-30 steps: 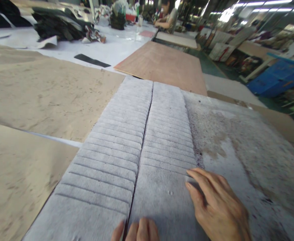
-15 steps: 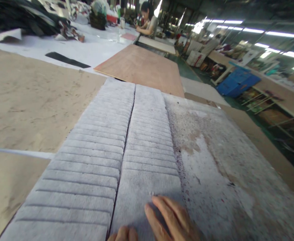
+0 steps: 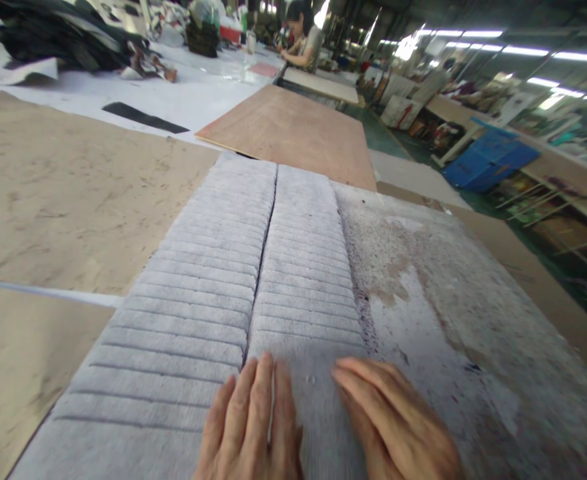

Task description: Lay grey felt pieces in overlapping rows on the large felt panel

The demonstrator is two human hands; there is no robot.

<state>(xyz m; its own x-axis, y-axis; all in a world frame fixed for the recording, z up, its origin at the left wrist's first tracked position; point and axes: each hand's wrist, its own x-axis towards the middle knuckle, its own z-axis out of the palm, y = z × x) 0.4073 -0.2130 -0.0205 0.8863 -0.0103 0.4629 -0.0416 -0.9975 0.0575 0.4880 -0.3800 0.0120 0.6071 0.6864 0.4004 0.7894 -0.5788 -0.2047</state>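
Two rows of overlapping grey felt-like pieces lie side by side, a left row (image 3: pixel 173 313) and a right row (image 3: pixel 303 280), with a dark gap between them. The front piece (image 3: pixel 318 427) of the right row is blurred and has a small pale ring-shaped mark. My left hand (image 3: pixel 253 420) lies flat over this piece's left side and the gap, fingers stretched forward. At the piece's right edge, my right hand (image 3: pixel 398 420) has its fingers bent together over the material, seemingly gripping it. The thumb is mostly hidden.
Brown board (image 3: pixel 73 200) lies to the left and a stained grey surface (image 3: pixel 438 300) to the right. Beyond the rows is a plywood sheet (image 3: pixel 293 130). A black strip (image 3: pixel 143 117) and dark material (image 3: pixel 63 33) rest farther back. A person (image 3: pixel 303 43) sits beyond.
My left hand has come forward from the bottom edge and now lies over the front piece. My right hand has shifted right and forward, its fingers closer together. The view has shifted slightly.
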